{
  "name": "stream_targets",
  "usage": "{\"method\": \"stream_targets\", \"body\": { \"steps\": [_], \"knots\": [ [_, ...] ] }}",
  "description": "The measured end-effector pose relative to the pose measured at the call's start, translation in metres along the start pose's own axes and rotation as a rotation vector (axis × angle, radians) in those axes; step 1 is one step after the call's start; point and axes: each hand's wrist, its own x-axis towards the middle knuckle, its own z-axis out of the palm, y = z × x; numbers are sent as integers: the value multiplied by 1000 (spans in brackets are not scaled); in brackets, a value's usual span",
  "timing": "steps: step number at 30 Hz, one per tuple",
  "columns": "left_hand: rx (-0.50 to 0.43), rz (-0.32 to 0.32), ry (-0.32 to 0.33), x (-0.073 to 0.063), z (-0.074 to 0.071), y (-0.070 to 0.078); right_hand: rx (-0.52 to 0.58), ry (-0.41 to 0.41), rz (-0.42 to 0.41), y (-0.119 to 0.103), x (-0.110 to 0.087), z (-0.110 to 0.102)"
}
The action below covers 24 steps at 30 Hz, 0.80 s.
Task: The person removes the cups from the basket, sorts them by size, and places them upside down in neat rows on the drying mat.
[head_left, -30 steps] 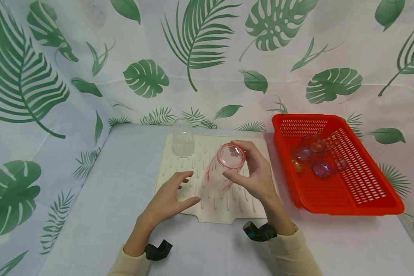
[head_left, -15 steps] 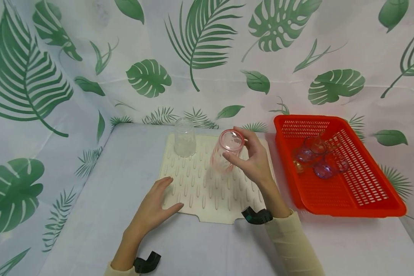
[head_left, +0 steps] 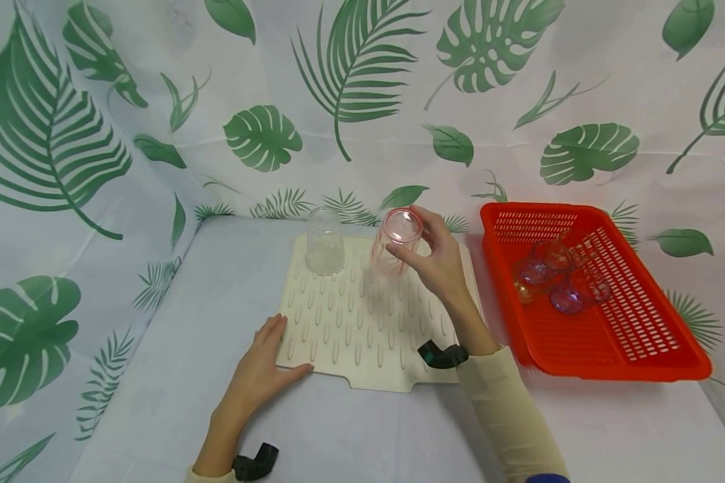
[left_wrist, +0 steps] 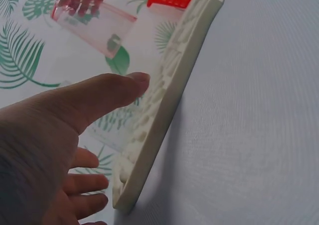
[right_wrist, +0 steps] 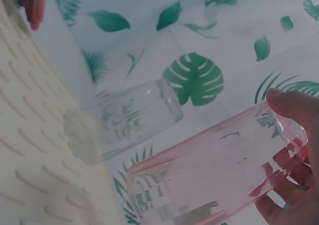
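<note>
My right hand point(head_left: 440, 263) grips a pink glass point(head_left: 389, 253) near its base, which points up. The glass hangs over the back part of a cream ribbed draining mat point(head_left: 356, 342); the left wrist view shows a gap between glass and mat. In the right wrist view, thumb and fingers wrap the base end of the pink glass point(right_wrist: 209, 165). A clear glass point(head_left: 325, 249) stands upside down on the mat's back left corner. At the front left corner of the mat is my left hand point(head_left: 255, 376), fingers fairly straight, holding nothing; whether it touches the mat I cannot tell.
A red plastic basket point(head_left: 616, 359) stands to the right of the mat. Inside lie several small coloured glass items, among them a purple one point(head_left: 568, 296). A leaf-printed cloth point(head_left: 362, 87) rises behind the table.
My right hand has carried the pink glass away from me toward the mat's back edge. My left hand has drawn back leftward to the mat's front left corner.
</note>
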Motion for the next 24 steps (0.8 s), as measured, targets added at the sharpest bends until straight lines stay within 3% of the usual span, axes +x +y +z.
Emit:
{"method": "stream_targets", "body": {
  "steps": [17,24],
  "knots": [
    [84,-36,-18,-3,3,-8,25,8,143,35,6,13],
    [87,-45,-32,-1,4,-9,9,-7,191,21,5,17]
  ]
}}
